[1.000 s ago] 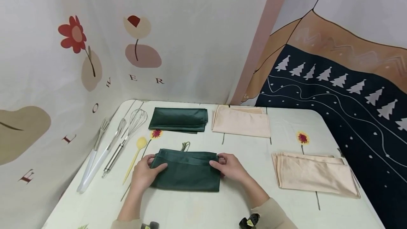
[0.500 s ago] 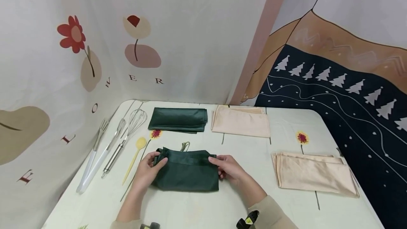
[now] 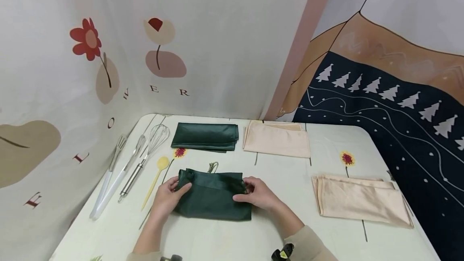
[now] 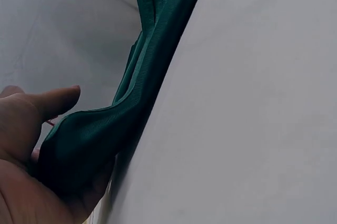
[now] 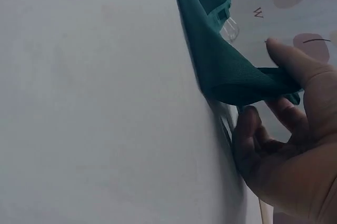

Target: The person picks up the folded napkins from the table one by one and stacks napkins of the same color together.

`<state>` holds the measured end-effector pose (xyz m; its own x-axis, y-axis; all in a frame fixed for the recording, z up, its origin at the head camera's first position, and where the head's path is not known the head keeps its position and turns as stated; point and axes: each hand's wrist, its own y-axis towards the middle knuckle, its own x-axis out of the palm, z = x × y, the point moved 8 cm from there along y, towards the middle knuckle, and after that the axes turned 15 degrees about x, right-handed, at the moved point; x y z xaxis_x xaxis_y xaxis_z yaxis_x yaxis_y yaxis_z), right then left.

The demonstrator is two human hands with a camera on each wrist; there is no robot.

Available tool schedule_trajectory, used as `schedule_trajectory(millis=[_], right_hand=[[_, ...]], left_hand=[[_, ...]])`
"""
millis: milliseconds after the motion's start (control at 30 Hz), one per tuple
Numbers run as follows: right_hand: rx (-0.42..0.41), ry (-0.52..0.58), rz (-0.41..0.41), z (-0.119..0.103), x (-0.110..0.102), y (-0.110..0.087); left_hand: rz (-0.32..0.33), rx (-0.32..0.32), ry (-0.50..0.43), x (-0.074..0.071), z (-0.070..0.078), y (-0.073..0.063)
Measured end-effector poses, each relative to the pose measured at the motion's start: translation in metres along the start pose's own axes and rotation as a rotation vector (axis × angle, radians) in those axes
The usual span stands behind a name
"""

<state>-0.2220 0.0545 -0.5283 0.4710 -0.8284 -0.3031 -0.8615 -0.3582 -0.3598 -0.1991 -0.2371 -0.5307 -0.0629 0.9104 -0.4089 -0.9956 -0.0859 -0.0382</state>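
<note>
A folded dark green cloth lies near the front of the table, its far edge lifted, between both hands. My left hand grips its left end, thumb on the near face and fingers behind. The left wrist view shows the green cloth bulging between thumb and fingers. At the right end, my right hand pinches the cloth's upper corner. In the right wrist view, the right hand has its thumb above the corner and its fingers below. Fingertips behind the cloth are partly hidden in the head view.
Behind lie another folded green cloth and a folded beige cloth. A second beige cloth is at the right. To the left are a yellow spoon, a whisk and light-handled utensils.
The cloth's left upper edge has risen and bunched at my left hand. My right hand has shifted its hold on the right corner, the thumb now lower on the near face.
</note>
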Motion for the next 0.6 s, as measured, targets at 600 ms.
schedule_trajectory(millis=[600], right_hand=[[0.058,-0.048,0.18,0.016,-0.021,0.003]], left_hand=[[-0.042,0.016,-0.008,-0.003,-0.009,0.003]])
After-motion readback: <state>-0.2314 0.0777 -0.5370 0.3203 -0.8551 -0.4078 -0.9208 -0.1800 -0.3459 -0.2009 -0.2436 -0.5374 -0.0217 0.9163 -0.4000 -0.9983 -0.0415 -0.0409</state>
